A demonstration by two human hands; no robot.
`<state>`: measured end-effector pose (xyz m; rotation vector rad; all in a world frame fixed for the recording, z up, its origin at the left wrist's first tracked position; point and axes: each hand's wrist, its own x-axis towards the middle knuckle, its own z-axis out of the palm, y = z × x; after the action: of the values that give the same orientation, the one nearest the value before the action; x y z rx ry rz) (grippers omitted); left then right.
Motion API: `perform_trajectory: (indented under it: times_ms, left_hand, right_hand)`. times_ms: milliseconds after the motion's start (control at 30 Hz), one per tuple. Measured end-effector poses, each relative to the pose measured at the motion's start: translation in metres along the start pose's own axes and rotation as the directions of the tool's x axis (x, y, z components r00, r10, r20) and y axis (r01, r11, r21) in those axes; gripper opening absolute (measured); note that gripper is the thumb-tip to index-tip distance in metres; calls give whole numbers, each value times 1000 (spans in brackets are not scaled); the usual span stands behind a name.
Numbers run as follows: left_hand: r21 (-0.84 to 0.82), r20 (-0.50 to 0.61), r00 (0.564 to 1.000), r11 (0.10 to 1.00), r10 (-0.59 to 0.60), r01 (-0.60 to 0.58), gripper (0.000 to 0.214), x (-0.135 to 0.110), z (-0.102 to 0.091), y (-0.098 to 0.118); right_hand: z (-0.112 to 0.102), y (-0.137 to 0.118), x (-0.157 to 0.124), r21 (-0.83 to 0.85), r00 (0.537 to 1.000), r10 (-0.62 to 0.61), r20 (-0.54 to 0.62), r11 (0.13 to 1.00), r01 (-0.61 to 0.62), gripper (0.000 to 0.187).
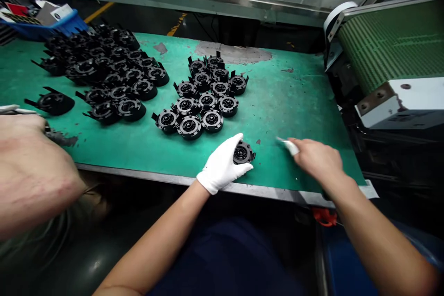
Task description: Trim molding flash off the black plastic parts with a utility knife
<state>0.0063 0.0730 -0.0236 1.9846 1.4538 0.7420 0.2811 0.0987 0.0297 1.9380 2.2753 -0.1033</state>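
My left hand (225,164), in a white glove, grips a round black plastic part (243,152) near the table's front edge. The part has a ringed, spoked face and small tabs at its rim, and it rests on or just above the green mat. To the right, my bare right hand (314,157) is closed, with a thin pale tool (281,140) sticking out of its fingers; motion blur hides its exact kind. White material (292,148) shows at the fingertips. A group of similar black round parts (207,101) stands just beyond my left hand.
A larger cluster of black housings with upright prongs (114,64) covers the left of the green table (287,101). Another person's arm (31,171) reaches in at left. A blue bin (52,25) stands at back left, a green conveyor belt (391,41) at right.
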Motion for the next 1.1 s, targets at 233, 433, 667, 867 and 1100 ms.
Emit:
perform_trajectory:
  times_ms: [233,433,667,867,1100]
  left_hand:
    - [34,431,875,966,219,-258,77,7,-80,-15]
    - [13,60,998,1000,5,-6,76,-25,-87,-24]
    - [-18,-78,996,999,-33,32,101,-44,-21,-28]
    - [-19,-86,996,999,-38,37,92,-44,-22,-29]
    - [-49,139,990,999,-1,7,92,-33,-48,-24]
  right_hand:
    - [6,4,-11,256,984,-175,-43,950,180,41]
    - [13,-31,-26,397,949,-307,-71,864,309,39]
    - [7,-84,-37,224,919,-394,18,897,381,41]
    - [0,-73,-23,26,953,-299,46,954,298,42]
    - [-8,-6,0,29,999,-34,-4,999,34,45]
